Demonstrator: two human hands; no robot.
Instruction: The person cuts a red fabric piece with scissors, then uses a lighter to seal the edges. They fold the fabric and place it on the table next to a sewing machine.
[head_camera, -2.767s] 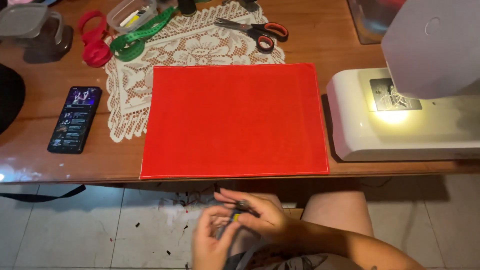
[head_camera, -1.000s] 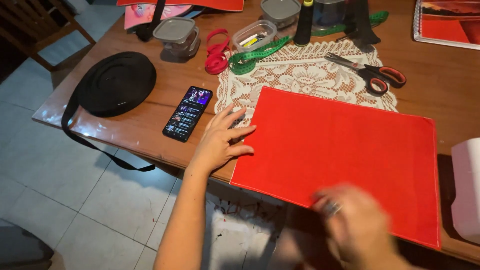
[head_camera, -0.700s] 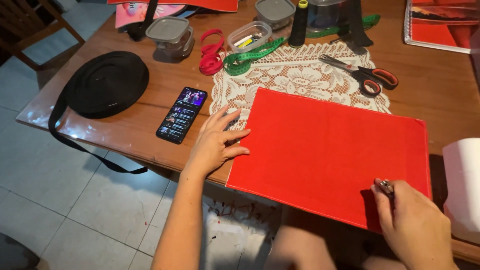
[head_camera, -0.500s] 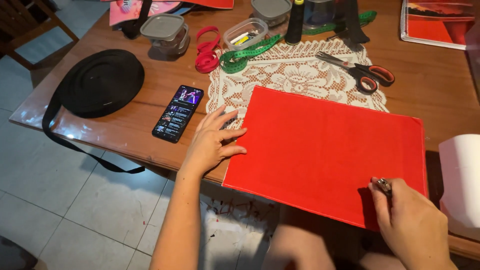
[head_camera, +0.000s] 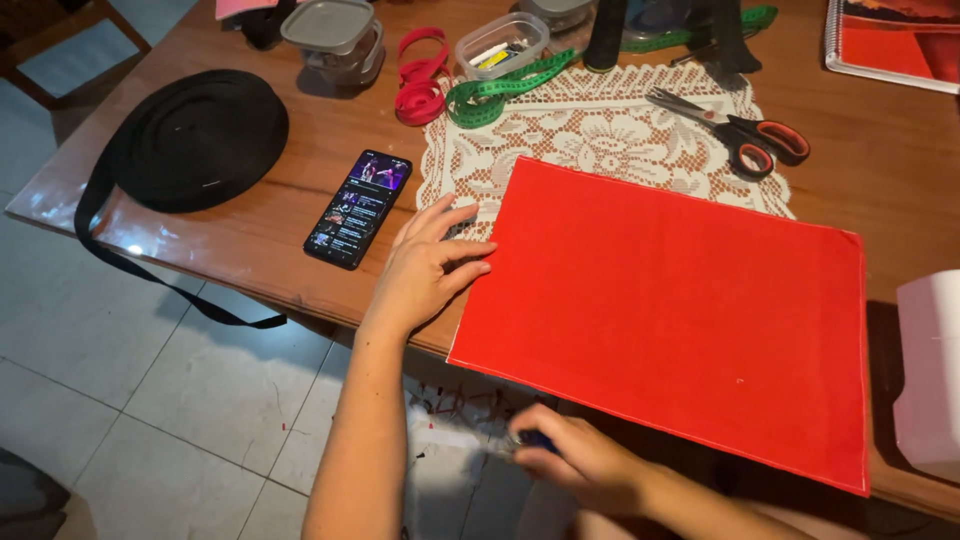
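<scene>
A red rectangular cloth (head_camera: 680, 300) lies flat on the wooden table (head_camera: 240, 250), its near edge at the table's front. My left hand (head_camera: 425, 270) rests palm down, fingers spread, at the cloth's left edge, touching both the cloth and the white lace doily (head_camera: 600, 130). My right hand (head_camera: 580, 460) is below the table's front edge, over the tiled floor, with its fingers closed on a small dark object (head_camera: 533, 440). Blur hides what the object is.
A phone (head_camera: 358, 208) with a lit screen lies left of my left hand. A coil of black strap (head_camera: 200, 135) sits far left. Scissors (head_camera: 735, 125), a green tape measure (head_camera: 500, 90), a red ribbon (head_camera: 420, 85) and plastic boxes (head_camera: 330, 30) stand behind. A white sewing machine (head_camera: 930, 370) is at right.
My right hand has left the cloth's near right corner and dropped left, below the table edge. My left hand stays flat at the cloth's left edge.
</scene>
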